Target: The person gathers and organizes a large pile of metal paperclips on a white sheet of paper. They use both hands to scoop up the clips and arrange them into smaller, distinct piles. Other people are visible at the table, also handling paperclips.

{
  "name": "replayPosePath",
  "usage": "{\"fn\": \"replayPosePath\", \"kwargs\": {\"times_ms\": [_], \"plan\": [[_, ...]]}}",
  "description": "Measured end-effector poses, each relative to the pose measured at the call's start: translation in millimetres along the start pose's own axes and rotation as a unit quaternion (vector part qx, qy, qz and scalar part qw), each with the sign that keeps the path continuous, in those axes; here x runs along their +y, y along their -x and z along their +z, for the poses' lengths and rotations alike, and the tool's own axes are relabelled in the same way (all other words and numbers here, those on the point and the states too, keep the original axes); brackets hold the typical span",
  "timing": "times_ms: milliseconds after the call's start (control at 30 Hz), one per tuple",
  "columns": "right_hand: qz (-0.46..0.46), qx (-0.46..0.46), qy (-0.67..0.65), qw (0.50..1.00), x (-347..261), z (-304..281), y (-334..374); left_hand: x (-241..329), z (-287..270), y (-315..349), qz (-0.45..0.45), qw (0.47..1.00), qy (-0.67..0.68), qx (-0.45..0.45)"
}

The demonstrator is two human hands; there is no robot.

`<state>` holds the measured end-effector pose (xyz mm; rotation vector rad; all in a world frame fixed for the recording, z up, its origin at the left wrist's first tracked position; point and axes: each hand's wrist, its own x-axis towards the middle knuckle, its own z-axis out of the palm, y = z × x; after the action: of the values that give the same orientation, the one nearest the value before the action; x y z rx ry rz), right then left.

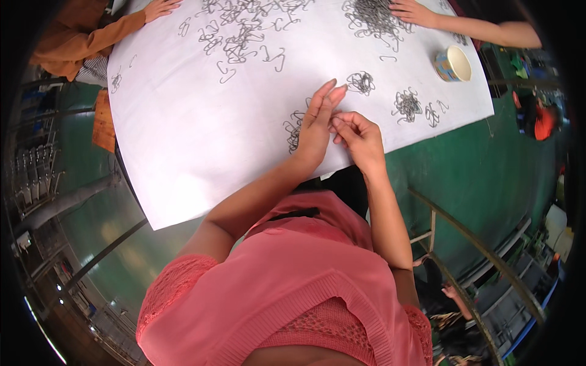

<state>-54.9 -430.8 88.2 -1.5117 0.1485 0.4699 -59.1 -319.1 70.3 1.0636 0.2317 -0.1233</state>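
My left hand [318,122] is raised at the near edge of the white-covered table [177,134], its fingers stretched out and apart. Close against its palm side, my right hand [361,137] has thumb and fingertips pinched together. What they pinch is too small or too hidden to make out. Partly behind my left hand lies a pile of thin grey metal hooks [294,133], bent like an S or C. Beyond my fingers sits a small cluster of hooks [361,83]. Right of my right hand are another heap of hooks [407,105] and a few loose hooks [433,114].
A paper cup [453,64] stands near the right table edge. Hooks are scattered at the far middle [241,39], with a dense heap [375,18] at the far right. Other people's hands rest at the far left [160,8] and far right [415,13]. A metal rail [470,229] crosses the right side.
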Motion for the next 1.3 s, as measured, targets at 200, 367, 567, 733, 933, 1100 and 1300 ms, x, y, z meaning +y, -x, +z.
{"fn": "replayPosePath", "kwargs": {"times_ms": [200,367,567,733,933,1100,1300], "plan": [[-0.043,0.071,0.099,0.992,5,-23,-27,4,-14,-6,0.027,0.996,-0.084,0.029],[-0.113,0.185,0.387,0.896,4,-49,-52,2,-50,-12,0.094,0.976,-0.179,0.079],[-0.150,0.189,0.470,0.849,-6,-49,-59,22,-98,-29,0.201,0.940,-0.200,0.190],[-0.127,0.218,0.471,0.845,-22,-47,-59,58,-114,-88,0.296,0.807,-0.483,0.165],[-0.130,0.226,0.466,0.845,-29,-51,-64,62,-112,-186,0.304,0.677,-0.656,0.140],[-0.159,0.216,0.443,0.856,-33,-45,-84,57,-122,-196,0.271,0.622,-0.724,0.122],[-0.248,0.129,0.417,0.865,-55,-13,-152,55,-122,-175,0.332,0.699,-0.606,0.186]]}}
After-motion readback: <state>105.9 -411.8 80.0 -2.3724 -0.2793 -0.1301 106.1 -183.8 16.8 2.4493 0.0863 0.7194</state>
